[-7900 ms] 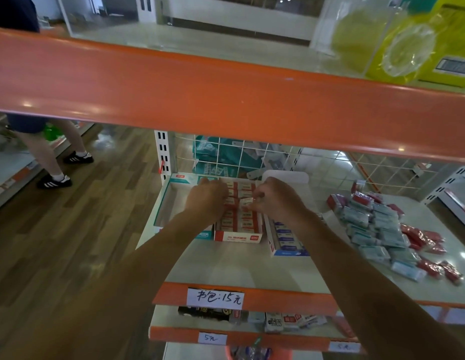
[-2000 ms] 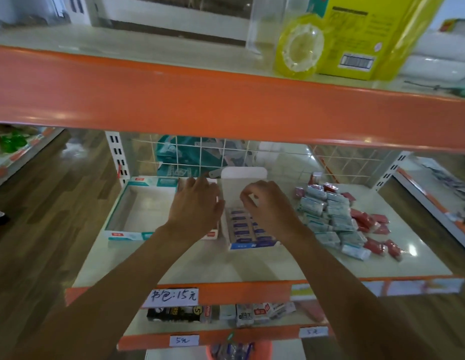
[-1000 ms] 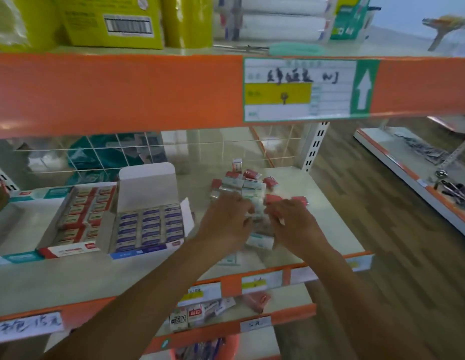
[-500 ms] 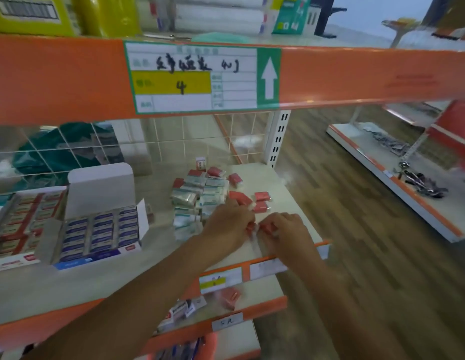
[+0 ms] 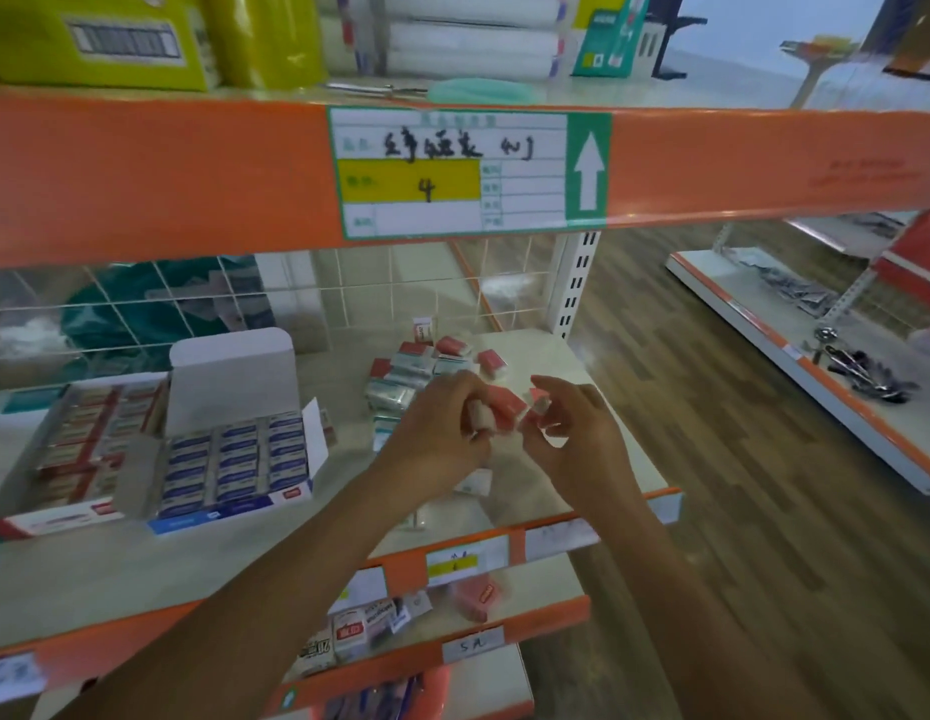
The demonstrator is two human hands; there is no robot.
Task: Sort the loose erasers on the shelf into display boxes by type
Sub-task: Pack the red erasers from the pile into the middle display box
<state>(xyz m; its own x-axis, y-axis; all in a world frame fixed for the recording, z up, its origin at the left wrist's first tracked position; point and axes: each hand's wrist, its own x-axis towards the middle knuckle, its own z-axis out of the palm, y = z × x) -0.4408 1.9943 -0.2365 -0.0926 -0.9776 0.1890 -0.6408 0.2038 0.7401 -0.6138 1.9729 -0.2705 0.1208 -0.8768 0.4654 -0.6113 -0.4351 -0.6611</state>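
Observation:
A pile of loose wrapped erasers [image 5: 426, 363], red ones and pale grey-green ones, lies on the white shelf [image 5: 572, 376] at its right end. Just in front of the pile my left hand [image 5: 442, 433] grips red erasers [image 5: 501, 402], raised a little off the shelf. My right hand [image 5: 577, 433] pinches another red eraser [image 5: 538, 402] beside them. To the left stand two open display boxes: a blue-labelled one [image 5: 234, 459] filled with rows of erasers, and a red-labelled one [image 5: 83, 433], also filled.
An orange shelf beam [image 5: 192, 174] with a price label crosses overhead. A wire grid [image 5: 348, 298] backs the shelf. Lower shelves hold small packets [image 5: 358, 626]. To the right are a wooden floor and another shelving unit [image 5: 826, 356].
The view has swung right from the display boxes to the loose pile. Both hands moved to the pile and have lifted red erasers off the shelf.

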